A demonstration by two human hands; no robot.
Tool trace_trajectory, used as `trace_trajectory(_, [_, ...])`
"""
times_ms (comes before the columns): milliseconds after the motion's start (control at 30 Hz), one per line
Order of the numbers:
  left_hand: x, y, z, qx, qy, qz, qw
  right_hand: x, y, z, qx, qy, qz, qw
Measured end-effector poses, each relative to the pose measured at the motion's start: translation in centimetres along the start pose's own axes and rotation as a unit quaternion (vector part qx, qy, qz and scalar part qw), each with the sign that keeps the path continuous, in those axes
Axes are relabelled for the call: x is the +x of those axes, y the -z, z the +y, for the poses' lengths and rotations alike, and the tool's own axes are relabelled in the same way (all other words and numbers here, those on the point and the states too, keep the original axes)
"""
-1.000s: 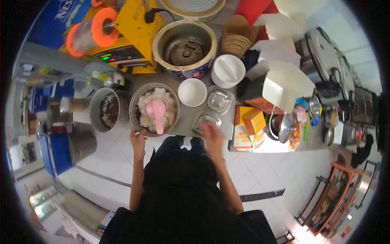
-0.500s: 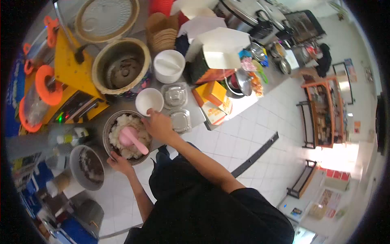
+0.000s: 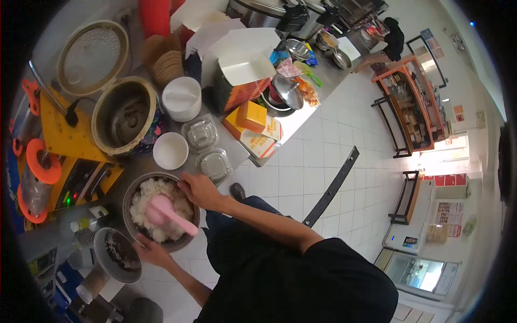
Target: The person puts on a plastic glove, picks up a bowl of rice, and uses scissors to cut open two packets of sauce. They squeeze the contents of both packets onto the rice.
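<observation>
A metal pot [image 3: 128, 215] of white rice [image 3: 141, 202] stands at the counter's near edge, with a pink rice scoop [image 3: 169, 215] lying on the rice, its handle pointing toward me. My right hand [image 3: 204, 192] pinches the pot's far right rim. On the near left side, my left hand [image 3: 152, 253] holds the same rim, its fingertips partly hidden by the pot. Just beyond the pot is a white bowl [image 3: 170, 151], apart from my right fingers. A grey pot with dark residue [image 3: 121, 258] sits left of my left hand.
Two clear plastic containers [image 3: 215, 164] lie beside the bowl. Behind stand an open rice cooker [image 3: 126, 116], stacked white bowls [image 3: 181, 99], and a large open carton [image 3: 245, 72]. Yellow boxes [image 3: 253, 118] sit at the counter edge. Another person [image 3: 393, 40] is far off.
My right hand has left the white bowl's edge and now grips the pot rim. My left hand stays on the pot. The whole view has shifted and turned a little.
</observation>
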State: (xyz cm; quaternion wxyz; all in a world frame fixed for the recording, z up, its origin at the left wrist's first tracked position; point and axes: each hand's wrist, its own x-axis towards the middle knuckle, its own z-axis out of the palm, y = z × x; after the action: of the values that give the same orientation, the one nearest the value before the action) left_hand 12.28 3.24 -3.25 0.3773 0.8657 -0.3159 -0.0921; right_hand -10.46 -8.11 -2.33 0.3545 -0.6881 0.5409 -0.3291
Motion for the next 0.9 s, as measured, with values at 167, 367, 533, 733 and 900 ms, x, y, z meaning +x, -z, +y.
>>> trace_trajectory(167, [-4.5,5.1,9.1,-0.026,-0.014,-0.101,0.994,-6.9,9.3,-2.9,0.094,-0.091,0.0,0.991])
trace_trajectory(367, [-13.4,-4.1,16.2,-0.112,-0.135,-0.17,0.97,-14.6,20.1,4.1,0.078,-0.224,0.163,0.958])
trace_trajectory(533, [-24.1,-13.2,26.7,-0.124,-0.267,-0.268,0.918,-19.3,32.4,12.4,0.058,-0.267,0.278,0.921])
trace_trajectory(733, [-35.9,-26.7,36.9,-0.122,-0.34,-0.385,0.849,-22.3,47.0,24.4,0.01,-0.287,0.4,0.87])
trace_trajectory(900, [-42.4,-37.8,45.9,-0.188,-0.373,-0.395,0.818,-17.5,59.7,33.0,0.028,-0.217,0.449,0.866])
